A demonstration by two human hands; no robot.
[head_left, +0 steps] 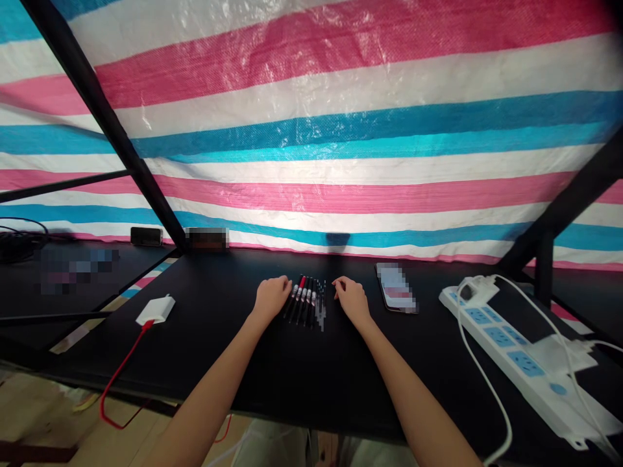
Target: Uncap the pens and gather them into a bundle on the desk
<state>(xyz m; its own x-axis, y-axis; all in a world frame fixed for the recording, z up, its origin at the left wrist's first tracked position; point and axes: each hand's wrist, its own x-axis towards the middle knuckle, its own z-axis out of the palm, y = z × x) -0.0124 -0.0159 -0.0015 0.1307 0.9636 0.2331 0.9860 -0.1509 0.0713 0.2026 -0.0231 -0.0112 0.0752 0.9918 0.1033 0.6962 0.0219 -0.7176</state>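
Several pens (306,300) lie side by side in a row on the black table (233,363); one has a red cap, the others are dark. My left hand (271,296) rests on the table just left of the row, fingers curled loosely with the tips near the pens. My right hand (351,298) rests just right of the row, fingers also bent, holding nothing I can see. Both hands lie palm down, flanking the pens.
A phone (396,288) lies right of my right hand. A white power strip (516,353) with white cables runs along the right side. A small white box (156,309) with a red cable sits at the left. A striped tarp hangs behind.
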